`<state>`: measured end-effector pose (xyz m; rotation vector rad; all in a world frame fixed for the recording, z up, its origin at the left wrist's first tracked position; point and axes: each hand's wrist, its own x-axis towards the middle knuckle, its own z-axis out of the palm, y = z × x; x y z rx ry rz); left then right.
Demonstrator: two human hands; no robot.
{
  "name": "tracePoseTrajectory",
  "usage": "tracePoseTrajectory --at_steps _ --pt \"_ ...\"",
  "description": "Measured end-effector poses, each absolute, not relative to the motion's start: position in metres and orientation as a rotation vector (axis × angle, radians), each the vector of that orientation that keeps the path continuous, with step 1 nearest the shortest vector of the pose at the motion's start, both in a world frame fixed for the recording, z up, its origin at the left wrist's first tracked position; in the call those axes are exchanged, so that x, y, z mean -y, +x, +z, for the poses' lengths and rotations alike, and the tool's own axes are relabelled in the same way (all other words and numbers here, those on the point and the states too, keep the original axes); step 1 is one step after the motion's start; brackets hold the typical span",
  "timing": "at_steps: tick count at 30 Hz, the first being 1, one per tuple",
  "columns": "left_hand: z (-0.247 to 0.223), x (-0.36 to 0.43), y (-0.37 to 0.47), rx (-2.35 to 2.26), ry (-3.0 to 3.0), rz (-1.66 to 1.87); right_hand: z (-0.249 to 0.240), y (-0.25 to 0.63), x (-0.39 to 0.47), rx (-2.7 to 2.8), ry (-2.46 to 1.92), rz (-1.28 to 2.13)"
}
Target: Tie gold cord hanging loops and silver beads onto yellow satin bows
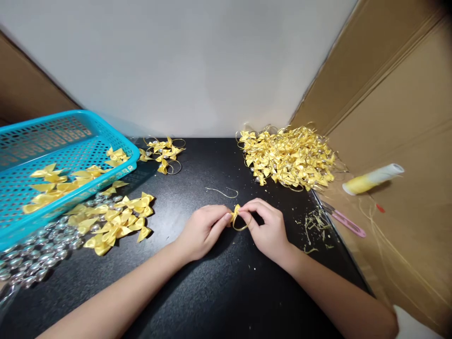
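Between my two hands, just above the black table (212,292), is a small yellow ribbon bow (235,213) with a thin gold loop hanging below it. My left hand (206,230) pinches the bow's left side between thumb and finger. From the other side, my right hand (264,228) has its fingertips closed on the bow's right edge, close to the loop. Fingers cover part of the bow. A short loose piece of gold cord (222,192) lies on the table beyond my hands.
At the left stands a turquoise basket (132,157) with yellow bows, beside silvery beads (35,259) and a pile of bows (116,221). A big heap of looped bows (289,157) is back right. Pink-handled snips (348,223), cord scraps (314,226) and a thread spool (372,179) are right.
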<state>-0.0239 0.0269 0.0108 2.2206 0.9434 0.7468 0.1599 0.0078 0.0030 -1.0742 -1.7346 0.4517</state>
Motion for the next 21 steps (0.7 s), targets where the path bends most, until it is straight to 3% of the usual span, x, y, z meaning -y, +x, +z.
tracePoseTrajectory --at_steps 10,21 --pt "0.01 -0.027 -0.022 -0.977 2.23 0.755 0.003 0.168 -0.01 1.65 -1.032 0.702" --pt "0.007 -0.027 -0.026 -0.98 2.63 0.851 0.002 0.162 -0.01 1.552 -1.096 0.847"
